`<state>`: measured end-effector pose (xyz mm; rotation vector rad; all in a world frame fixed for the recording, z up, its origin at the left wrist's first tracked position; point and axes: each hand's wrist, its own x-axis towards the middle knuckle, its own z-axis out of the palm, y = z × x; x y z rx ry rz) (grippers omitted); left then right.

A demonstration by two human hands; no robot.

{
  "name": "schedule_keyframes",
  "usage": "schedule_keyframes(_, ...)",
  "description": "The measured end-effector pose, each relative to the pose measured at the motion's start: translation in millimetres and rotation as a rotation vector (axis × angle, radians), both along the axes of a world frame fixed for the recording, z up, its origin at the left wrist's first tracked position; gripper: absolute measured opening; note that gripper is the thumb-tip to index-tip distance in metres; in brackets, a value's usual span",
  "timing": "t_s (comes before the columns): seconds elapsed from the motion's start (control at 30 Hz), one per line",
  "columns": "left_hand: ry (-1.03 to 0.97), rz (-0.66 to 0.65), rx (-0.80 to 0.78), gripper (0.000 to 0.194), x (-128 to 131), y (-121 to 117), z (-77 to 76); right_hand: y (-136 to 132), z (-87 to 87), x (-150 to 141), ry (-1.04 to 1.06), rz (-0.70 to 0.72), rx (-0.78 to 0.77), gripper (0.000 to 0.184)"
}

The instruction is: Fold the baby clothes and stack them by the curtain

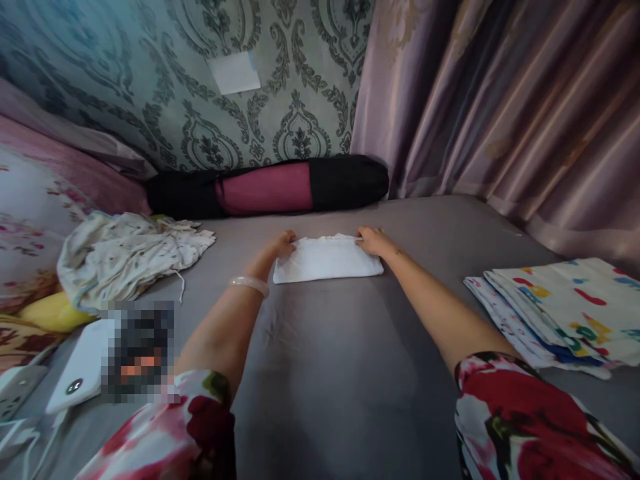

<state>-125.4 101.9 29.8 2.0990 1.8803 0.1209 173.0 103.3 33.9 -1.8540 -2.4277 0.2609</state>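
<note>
A white folded cloth (pixel 327 259) lies on the grey bed sheet (pixel 320 373), wider than it is deep. Its far edge is slightly uneven. At the far left corner, my left hand (pixel 285 245) has its fingers closed on the fabric; a pale bangle (pixel 249 286) circles that wrist. My right hand (pixel 371 241) pinches the far right corner, thumb toward the cloth. Both arms reach forward, one on each side of it.
On the right is a stack of folded patterned cloths (pixel 575 310). A crumpled patterned garment (pixel 130 253), a white power bank (pixel 83 363) and a power strip (pixel 20 390) lie left. Behind, a black-and-pink long bag (pixel 270 188) rests along the wall, beside curtains (pixel 450 100).
</note>
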Motion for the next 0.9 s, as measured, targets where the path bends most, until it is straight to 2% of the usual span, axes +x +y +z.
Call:
schedule_keyframes(0.13, -0.015, 0.022, -0.059, 0.034, -5, 10, 3.0, 13, 9.2, 0, -0.069, -0.005, -0.108, 0.035)
schedule_keyframes(0.27, -0.036, 0.034, -0.056, 0.029, -8, 8, 5.0, 16, 18.0, 1, -0.06, 0.02, -0.2, 0.037)
schedule_keyframes(0.4, -0.077, 0.034, -0.015, 0.021, -9, 0, 5.6, 10, 23.0, 7, 0.008, 0.061, -0.134, 0.031)
schedule_keyframes(0.5, -0.145, 0.012, 0.027, 0.022, -11, -9, 12.0, 1, 30.2, 13, 0.114, 0.08, -0.102, 0.028)
schedule_keyframes(0.6, -0.223, -0.016, 0.076, 0.023, -14, -19, 27.9, -10, 43.0, 18, 0.181, 0.096, -0.074, 0.023)
schedule_keyframes(0.8, -0.502, -0.09, 0.075, 0.028, -17, -52, 76.3, -28, 71.0, 29, 0.293, 0.136, -0.003, 0.018)
schedule_keyframes(0.9, -0.528, -0.141, 0.076, 0.029, -17, -70, 97.1, -39, 85.8, 35, 0.365, 0.156, 0.043, 0.019)
